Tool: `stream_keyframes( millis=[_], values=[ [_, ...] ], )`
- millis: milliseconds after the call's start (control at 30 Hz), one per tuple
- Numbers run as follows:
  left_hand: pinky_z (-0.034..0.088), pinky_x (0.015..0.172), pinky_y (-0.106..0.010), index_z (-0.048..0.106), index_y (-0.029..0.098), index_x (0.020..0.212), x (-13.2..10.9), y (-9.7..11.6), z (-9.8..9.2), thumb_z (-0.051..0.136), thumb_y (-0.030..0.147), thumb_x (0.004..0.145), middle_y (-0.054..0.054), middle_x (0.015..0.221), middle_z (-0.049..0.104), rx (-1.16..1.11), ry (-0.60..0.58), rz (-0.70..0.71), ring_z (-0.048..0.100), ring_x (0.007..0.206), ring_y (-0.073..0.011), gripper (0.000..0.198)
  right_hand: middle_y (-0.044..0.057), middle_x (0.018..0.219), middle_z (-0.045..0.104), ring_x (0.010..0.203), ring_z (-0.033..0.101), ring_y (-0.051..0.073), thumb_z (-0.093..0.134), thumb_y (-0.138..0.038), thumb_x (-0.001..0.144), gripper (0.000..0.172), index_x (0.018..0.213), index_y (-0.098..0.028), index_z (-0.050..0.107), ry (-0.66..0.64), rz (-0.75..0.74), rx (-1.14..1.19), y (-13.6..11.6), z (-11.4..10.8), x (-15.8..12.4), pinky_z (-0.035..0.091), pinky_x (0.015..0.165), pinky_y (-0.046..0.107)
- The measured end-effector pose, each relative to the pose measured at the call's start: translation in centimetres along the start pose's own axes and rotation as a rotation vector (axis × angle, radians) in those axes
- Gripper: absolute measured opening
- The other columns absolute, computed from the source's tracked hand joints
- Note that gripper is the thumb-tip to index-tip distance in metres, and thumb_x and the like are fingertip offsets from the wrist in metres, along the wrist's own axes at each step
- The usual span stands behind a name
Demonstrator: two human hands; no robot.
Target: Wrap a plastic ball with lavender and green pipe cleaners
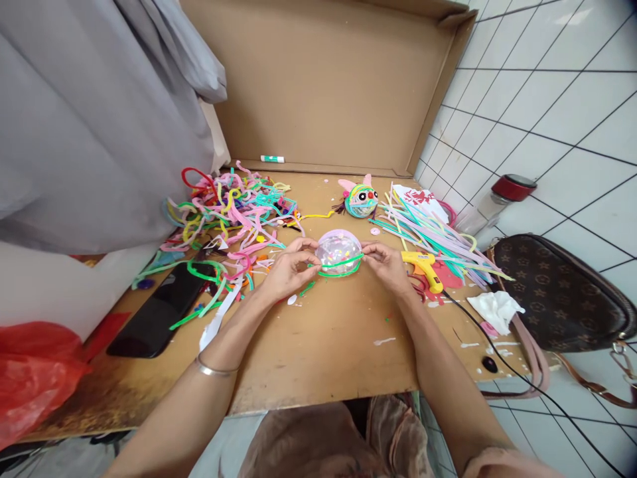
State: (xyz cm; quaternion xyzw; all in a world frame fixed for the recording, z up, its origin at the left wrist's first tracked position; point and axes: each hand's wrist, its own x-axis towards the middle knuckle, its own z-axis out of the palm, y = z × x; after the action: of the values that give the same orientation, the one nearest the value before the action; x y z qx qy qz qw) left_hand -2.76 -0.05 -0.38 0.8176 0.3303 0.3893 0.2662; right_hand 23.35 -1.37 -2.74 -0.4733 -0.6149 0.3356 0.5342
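Observation:
A clear round ball [339, 252] with colored specks inside and a lilac strip over its top sits at the middle of the table. Green pipe cleaner [343, 263] runs across its near side. At the ball's left edge, my left hand [294, 267] is closed, thumb and fingers pinching the green pipe cleaner's left end. My right hand [385, 264] pinches the other end at the right edge of the ball. A short green piece [307, 289] lies on the table just below my left hand.
Tangled pipe cleaners [233, 206] and a black phone [159, 312] lie left. Behind stands a decorated ball with eyes [361, 201]. To the right are straight pipe cleaners [432, 232], a yellow glue gun [424, 269] with its cord, a bottle [497, 199] and a brown bag [562, 292].

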Motion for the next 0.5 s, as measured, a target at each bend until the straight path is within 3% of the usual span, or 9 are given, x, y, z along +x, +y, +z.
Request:
stream_keyframes(
  millis=[300,500],
  values=[
    [0.051,0.098,-0.042,0.072,0.018,0.081,0.02,-0.05,-0.18,0.064,0.028,0.085,-0.01,0.118,0.062,-0.009,-0.006,-0.002,0.061,0.113,-0.0237,0.014,0.006,0.1,0.076,0.097,0.07,0.022,0.067,-0.031,0.073,0.008,0.074,-0.023,0.067,0.024,-0.022,-0.049,-0.17,0.07,-0.04,0.055,0.091,0.039],
    [0.05,0.098,-0.041,0.072,0.018,0.081,0.09,-0.05,-0.25,0.063,0.029,0.087,-0.009,0.116,0.063,-0.016,-0.008,0.001,0.061,0.111,-0.0231,0.015,0.005,0.087,0.076,0.085,0.07,0.021,0.071,-0.035,0.069,0.015,0.073,-0.023,0.064,0.079,0.032,-0.007,0.32,0.35,0.09,0.058,0.081,0.037]
  ],
)
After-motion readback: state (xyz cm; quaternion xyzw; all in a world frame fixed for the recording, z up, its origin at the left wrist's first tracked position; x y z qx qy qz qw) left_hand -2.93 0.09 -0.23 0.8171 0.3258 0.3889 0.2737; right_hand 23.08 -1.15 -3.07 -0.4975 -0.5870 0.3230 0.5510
